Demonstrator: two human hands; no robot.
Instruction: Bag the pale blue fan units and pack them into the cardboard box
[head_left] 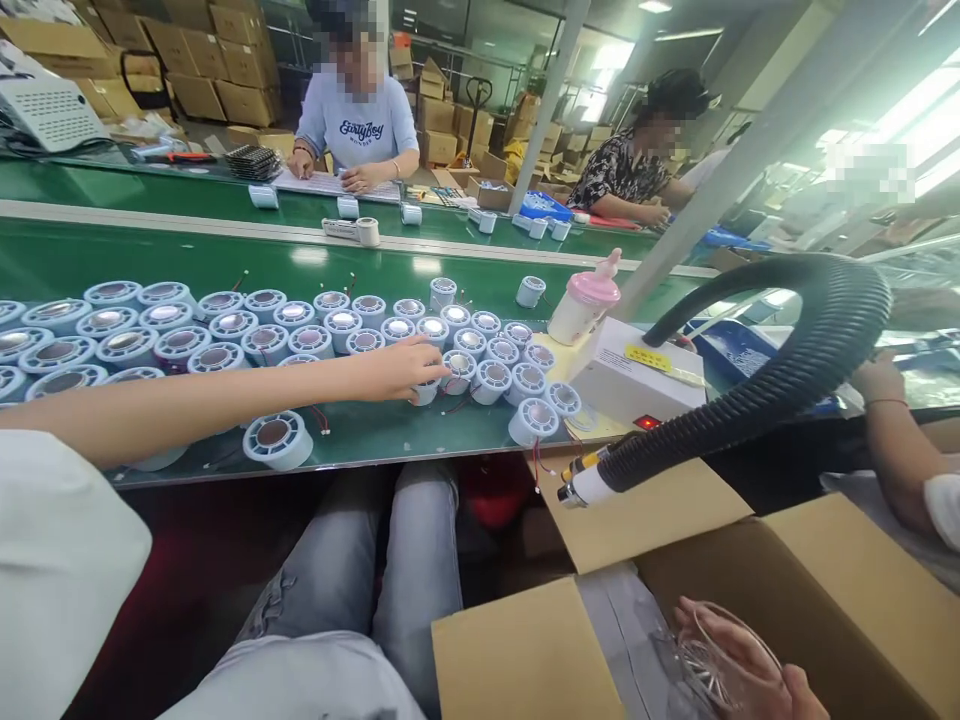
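Observation:
My left hand (414,370) reaches across the bench with its fingers curled over a light-blue round housing (426,393) in the front part of a large group. Many similar housings (491,378) stand around it, with silvery or brownish round centres; thin red and dark wires with small white connectors trail from several. Low at the right, above an open cardboard box (525,650), my right hand (750,665) grips a clear plastic round part (705,668) with radial ribs. Part of this piece is hidden by the fingers.
A black flexible hose (810,350) arches over the box from a white unit (637,370). A pink-lidded bottle (585,300) stands beside it. Across the green conveyor (300,255), two people sit working; another person's arm (900,450) shows at right.

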